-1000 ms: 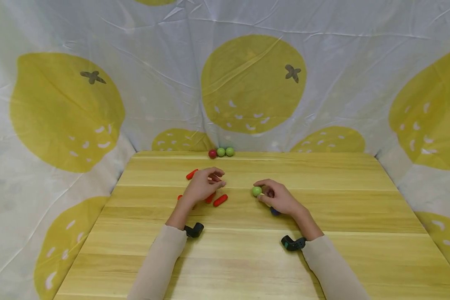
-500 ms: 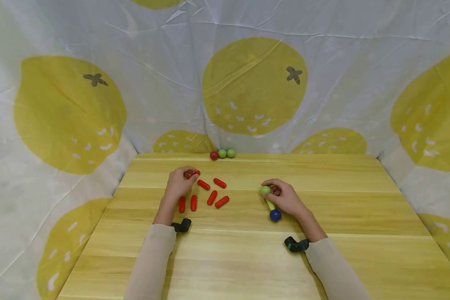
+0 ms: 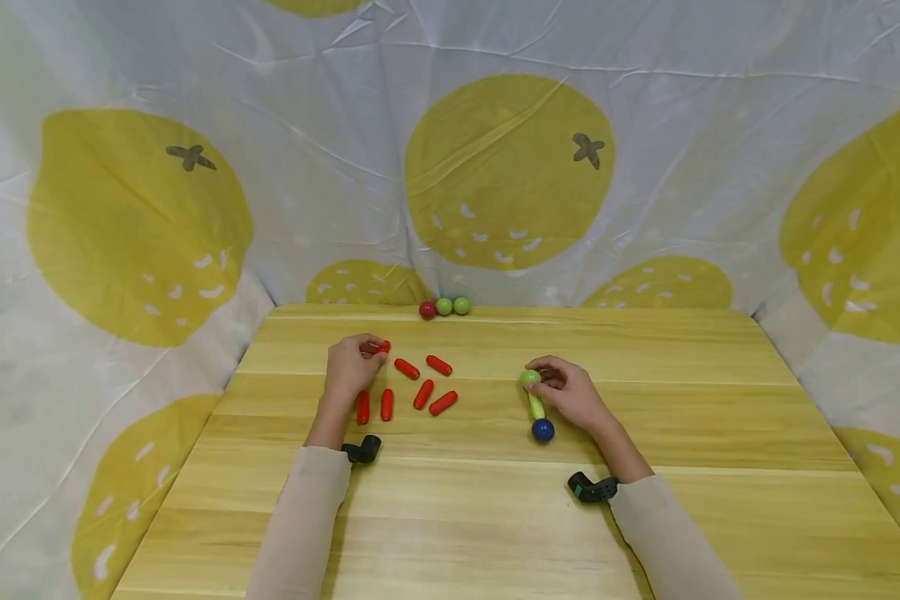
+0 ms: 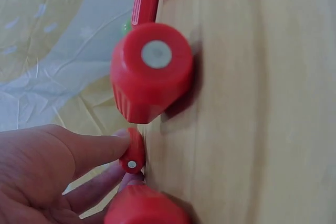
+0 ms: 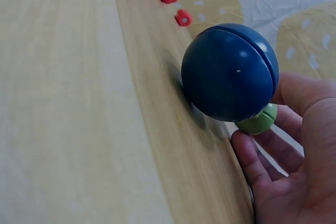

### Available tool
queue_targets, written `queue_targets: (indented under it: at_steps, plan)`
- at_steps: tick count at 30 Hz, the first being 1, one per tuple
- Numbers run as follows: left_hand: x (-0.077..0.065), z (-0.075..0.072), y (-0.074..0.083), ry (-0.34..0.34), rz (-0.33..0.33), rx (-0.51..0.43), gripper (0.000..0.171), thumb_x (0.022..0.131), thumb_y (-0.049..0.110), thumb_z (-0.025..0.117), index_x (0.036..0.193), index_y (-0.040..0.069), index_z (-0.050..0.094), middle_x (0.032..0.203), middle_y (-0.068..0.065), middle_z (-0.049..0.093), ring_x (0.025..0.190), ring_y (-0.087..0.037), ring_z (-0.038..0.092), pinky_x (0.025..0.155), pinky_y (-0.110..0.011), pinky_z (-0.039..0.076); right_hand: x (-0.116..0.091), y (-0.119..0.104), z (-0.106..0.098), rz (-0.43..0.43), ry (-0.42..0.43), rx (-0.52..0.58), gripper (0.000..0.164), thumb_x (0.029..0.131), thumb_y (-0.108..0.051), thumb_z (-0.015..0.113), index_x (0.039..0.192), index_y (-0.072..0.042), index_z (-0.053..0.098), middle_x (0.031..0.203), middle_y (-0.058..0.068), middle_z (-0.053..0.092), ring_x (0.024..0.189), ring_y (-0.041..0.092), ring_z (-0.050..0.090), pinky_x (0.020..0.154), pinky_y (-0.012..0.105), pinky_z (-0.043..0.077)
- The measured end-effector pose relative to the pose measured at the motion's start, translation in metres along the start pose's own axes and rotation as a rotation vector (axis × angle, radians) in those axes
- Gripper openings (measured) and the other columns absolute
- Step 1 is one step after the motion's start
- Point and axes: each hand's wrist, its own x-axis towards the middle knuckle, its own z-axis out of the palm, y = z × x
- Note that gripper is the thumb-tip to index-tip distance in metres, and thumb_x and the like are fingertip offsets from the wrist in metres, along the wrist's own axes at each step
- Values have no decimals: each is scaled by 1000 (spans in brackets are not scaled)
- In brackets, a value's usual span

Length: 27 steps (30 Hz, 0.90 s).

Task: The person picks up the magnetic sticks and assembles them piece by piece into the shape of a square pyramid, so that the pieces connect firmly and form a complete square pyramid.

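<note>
In the head view my left hand [image 3: 347, 367] pinches a red magnetic rod [image 3: 384, 347] between thumb and fingers. The left wrist view shows the metal disc on the end of that held rod [image 4: 133, 153]. My right hand [image 3: 572, 395] grips a green ball [image 3: 530, 379]. From it a yellow-green rod [image 3: 537, 407] runs toward the near side, with a blue ball [image 3: 543, 430] at its other end. Up close in the right wrist view, the blue ball [image 5: 226, 72] hides the rod and part of the green ball [image 5: 257, 123].
Several loose red rods lie between the hands, among them one rod [image 3: 423, 394] near the middle and another rod [image 3: 386, 405] beside the left wrist. A dark red ball [image 3: 427, 311] and two green balls [image 3: 453, 306] line the far edge of the wooden table [image 3: 480, 517], before a lemon-print cloth [image 3: 667, 167].
My left hand moved left, took hold of the far-left red rod and turned it a little. The right hand shifted slightly right, and the blue ball lately swung a little left.
</note>
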Motion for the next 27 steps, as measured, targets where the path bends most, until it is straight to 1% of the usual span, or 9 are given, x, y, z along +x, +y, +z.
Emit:
queue_targets:
  at_steps: [2,4,7,9,12,15,19,22,27]
  plan:
    - [0,-1,1,-3,-6,-5,32,96,11,71,127,3,69,116,-18,75,107,-34,71,92,-48,58,3,11,1,-2,9,5,35,97,-7,71,129,4,65,119,25,68,101,29,66,78,19,56]
    - [0,-1,2,-10,-2,-4,35,97,11,70,131,3,67,116,-18,75,107,-34,70,92,-47,58,4,16,1,-8,17,-2,34,97,-8,71,128,2,66,119,23,69,101,27,66,79,18,55]
    - [-1,-2,7,-22,37,-24,34,99,11,68,132,3,67,118,-17,74,108,-34,70,90,-46,59,4,20,2,-9,29,-6,31,96,-11,74,125,-4,69,116,19,70,99,23,65,80,18,55]
    - [-2,-1,11,-51,81,-57,33,99,10,68,131,3,68,121,-16,73,110,-34,71,90,-45,60,4,21,2,-12,30,-7,30,95,-13,75,124,-7,70,115,16,71,98,22,65,80,18,56]
    - [-6,3,22,-135,138,-113,33,100,13,69,132,6,69,125,-14,72,114,-33,70,90,-43,61,3,19,1,-16,36,-9,28,94,-15,76,121,-9,71,113,14,71,97,20,66,79,19,56]
    - [-12,13,34,-232,171,-141,31,100,16,70,130,9,71,125,-10,73,112,-27,71,87,-38,61,3,19,1,-25,42,-11,27,94,-16,77,119,-8,71,113,14,71,97,18,67,79,20,57]
    - [-21,32,51,-329,188,-147,25,98,24,73,122,17,76,114,-2,77,100,-19,73,83,-32,58,4,19,2,-33,41,7,27,94,-16,77,118,-7,70,113,15,71,97,18,68,82,21,58]
    - [-29,45,65,-366,189,-144,22,97,27,74,118,22,78,110,2,78,97,-15,72,84,-32,58,5,19,3,-30,38,34,26,94,-15,77,117,-7,70,113,15,71,98,19,69,84,21,58]
    - [-38,63,78,-367,244,-118,22,95,26,76,117,21,79,114,3,77,98,-12,72,88,-32,59,5,17,4,-39,21,59,27,94,-15,77,119,-6,71,115,17,72,100,25,69,85,20,58]
